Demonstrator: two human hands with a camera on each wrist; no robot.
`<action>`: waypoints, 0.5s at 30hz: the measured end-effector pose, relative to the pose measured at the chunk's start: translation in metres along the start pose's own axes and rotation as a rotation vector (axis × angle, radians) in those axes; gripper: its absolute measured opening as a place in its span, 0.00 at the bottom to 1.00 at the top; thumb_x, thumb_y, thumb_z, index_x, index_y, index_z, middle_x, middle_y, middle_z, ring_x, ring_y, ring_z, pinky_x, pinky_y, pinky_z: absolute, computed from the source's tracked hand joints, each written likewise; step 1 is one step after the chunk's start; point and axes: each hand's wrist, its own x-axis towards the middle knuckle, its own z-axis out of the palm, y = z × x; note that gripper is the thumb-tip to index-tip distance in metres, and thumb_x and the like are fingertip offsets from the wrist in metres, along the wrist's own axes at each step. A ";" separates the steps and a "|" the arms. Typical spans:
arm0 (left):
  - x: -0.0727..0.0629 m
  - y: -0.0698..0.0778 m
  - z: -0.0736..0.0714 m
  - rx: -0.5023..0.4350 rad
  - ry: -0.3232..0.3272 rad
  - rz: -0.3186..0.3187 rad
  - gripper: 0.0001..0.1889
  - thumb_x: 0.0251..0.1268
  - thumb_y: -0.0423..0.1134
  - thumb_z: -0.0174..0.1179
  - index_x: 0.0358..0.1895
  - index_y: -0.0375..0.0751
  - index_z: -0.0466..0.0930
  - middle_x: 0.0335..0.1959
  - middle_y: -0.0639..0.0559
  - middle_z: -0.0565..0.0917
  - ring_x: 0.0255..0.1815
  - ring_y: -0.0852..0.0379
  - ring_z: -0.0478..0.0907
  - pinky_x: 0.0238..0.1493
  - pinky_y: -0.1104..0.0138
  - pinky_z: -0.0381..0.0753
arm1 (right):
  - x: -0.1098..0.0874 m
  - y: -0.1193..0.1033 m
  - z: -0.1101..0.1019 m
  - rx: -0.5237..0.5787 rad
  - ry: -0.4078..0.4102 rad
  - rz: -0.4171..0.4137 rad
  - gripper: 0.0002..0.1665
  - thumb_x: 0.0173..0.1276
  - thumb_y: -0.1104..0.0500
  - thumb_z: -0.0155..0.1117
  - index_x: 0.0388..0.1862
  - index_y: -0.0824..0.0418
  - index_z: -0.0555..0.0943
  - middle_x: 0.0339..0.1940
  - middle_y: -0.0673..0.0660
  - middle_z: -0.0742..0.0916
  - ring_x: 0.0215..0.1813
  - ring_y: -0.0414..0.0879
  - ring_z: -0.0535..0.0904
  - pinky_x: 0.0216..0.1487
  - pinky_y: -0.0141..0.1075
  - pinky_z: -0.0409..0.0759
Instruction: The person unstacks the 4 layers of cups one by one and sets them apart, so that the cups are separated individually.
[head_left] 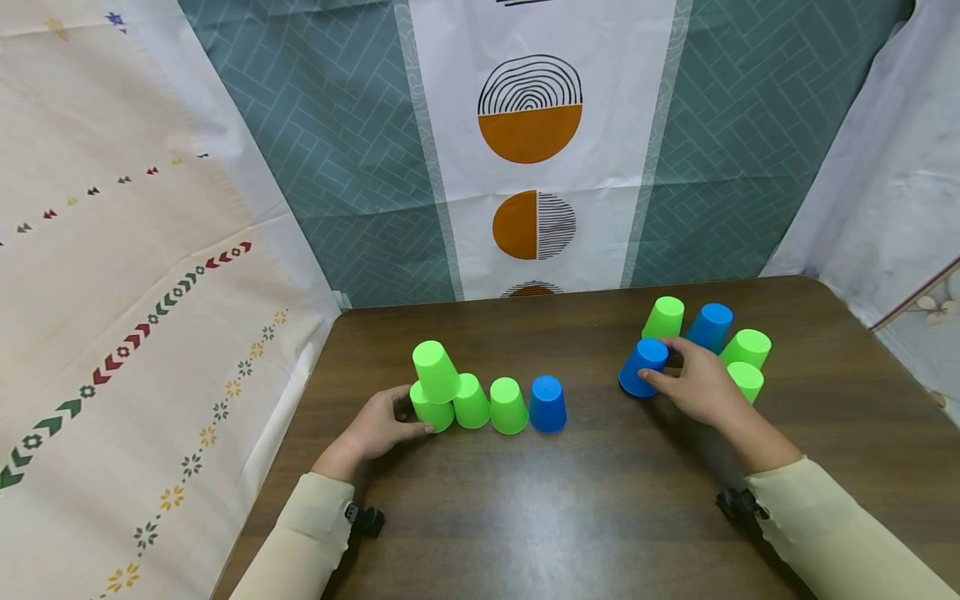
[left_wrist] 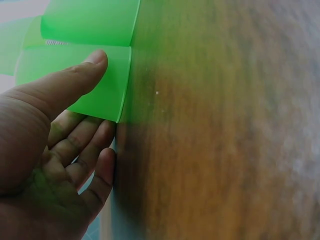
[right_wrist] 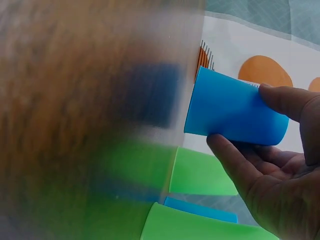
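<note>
A person's right hand [head_left: 701, 379] pinches a plain blue cup [head_left: 641, 367] above the right half of a brown wood-grain tabletop [head_left: 487, 517], thumb on one side of the wall and fingers on the other, in a grip about as wide as the cup itself. The cup appears just clear of the wood, beside a cluster of a rear green cup [head_left: 663, 317], a rear blue cup [head_left: 711, 325] and two more green ones.

It is held mouth down, its long axis close to vertical, the narrow closed base pointing up and the wider rim toward the table.

The smooth, thin-looking wall suggests light, fairly stiff plastic, likely a little slippery and hard to break, though a firm squeeze could flex the rim. The best hold looks to be a gentle pinch on opposite sides, around mid-wall.

At left, the left hand [head_left: 381, 425] curls thumb and fingers around the lower green cup [head_left: 431, 410] at the end of a row; how firmly it presses cannot be told. That cup, too, stands mouth down, as does the upper green cup [head_left: 436, 372], which appears to straddle it and its green neighbor [head_left: 471, 402]
</note>
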 end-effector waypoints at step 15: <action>0.000 0.001 0.000 0.000 -0.004 -0.011 0.36 0.57 0.41 0.81 0.69 0.37 0.77 0.57 0.47 0.86 0.55 0.50 0.84 0.54 0.54 0.84 | 0.001 0.006 0.002 0.008 -0.008 -0.008 0.43 0.73 0.43 0.71 0.73 0.71 0.70 0.65 0.74 0.80 0.65 0.72 0.78 0.56 0.64 0.81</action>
